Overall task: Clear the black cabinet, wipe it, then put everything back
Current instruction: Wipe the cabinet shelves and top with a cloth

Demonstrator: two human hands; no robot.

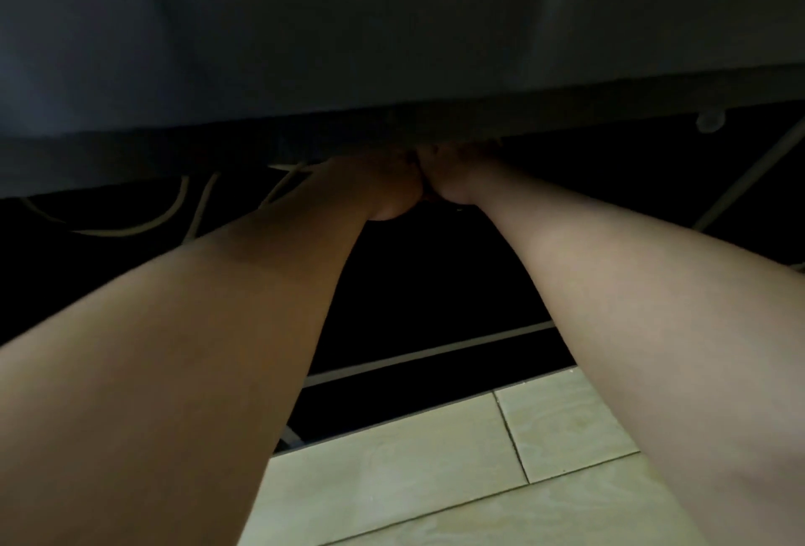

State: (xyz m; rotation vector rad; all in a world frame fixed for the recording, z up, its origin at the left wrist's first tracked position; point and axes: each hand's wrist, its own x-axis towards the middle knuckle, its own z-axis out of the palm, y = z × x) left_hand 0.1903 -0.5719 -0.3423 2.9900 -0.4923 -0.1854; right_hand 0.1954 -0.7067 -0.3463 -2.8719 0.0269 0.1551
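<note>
The black cabinet (pixel 435 267) fills the middle of the head view, and its grey top panel (pixel 392 44) spreads across the upper half. Both my forearms reach forward into the dark space under that top edge. My left hand (pixel 387 188) and my right hand (pixel 453 177) sit side by side, touching, just below the edge. Their fingers are hidden behind the panel and in shadow, so I cannot tell what they hold, if anything.
Pale cables (pixel 143 219) curl inside the cabinet at the left. A light strip (pixel 427 354) runs along the cabinet's lower front. Beige floor tiles (pixel 435 480) lie below. A thin pale bar (pixel 740 179) slants at the right, under a small round knob (pixel 710 121).
</note>
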